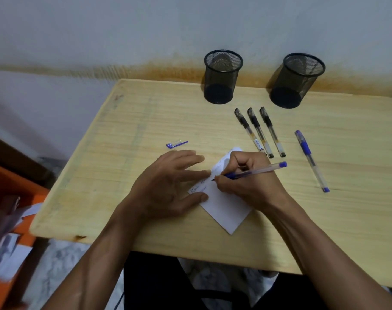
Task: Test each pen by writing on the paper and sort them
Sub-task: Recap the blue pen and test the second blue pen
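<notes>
— What are the hands doing?
— The right hand (246,184) grips a blue pen (255,171), tip on the paper (224,209) near the surface's (123,142) front edge.
— The left hand (168,189)?
— Flat, fingers straight, pressing the paper.

Pale wood-grain table (145,121); black mesh cups (222,77); white paper (226,211); blue pen (255,172).

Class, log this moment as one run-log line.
step: testing blue pen | right hand: writing on paper | left hand: steadies paper | cups: empty
</notes>
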A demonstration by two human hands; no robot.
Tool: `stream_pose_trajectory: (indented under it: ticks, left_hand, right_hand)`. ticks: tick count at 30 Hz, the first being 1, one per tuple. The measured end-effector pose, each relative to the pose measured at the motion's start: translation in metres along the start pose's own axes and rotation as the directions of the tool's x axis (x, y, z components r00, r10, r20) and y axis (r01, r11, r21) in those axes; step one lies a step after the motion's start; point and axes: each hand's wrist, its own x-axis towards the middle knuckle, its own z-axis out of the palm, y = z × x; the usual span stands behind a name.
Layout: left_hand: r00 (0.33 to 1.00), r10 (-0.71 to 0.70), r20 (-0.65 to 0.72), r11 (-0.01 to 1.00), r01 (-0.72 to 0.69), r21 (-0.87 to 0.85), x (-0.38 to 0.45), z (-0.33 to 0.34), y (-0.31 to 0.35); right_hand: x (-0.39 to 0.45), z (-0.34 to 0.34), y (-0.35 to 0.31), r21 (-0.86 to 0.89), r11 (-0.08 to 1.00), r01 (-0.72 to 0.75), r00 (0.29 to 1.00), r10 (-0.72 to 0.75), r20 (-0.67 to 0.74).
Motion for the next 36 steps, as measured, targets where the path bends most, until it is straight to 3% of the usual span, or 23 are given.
stream_pose_trajectory:
  ticks: [17, 36]
  left_hand:
    - [0.999, -0.015, 0.047, 1.0, 0.015, 0.011, 0.0011, -0.0024, 0.0009]
    - [0.999, -0.017, 0.029, 1.0, 0.017, 0.017, 0.001, -0.0006, -0.0012]
  right_hand:
    - [-0.0001, 0.003, 0.0035, -0.163, 0.984, 0.075, 0.997, -0.077, -0.006]
    - [0.0033, 0.0033, 0.0031, -0.084, 0.996, 0.021, 0.999, -0.025, -0.039]
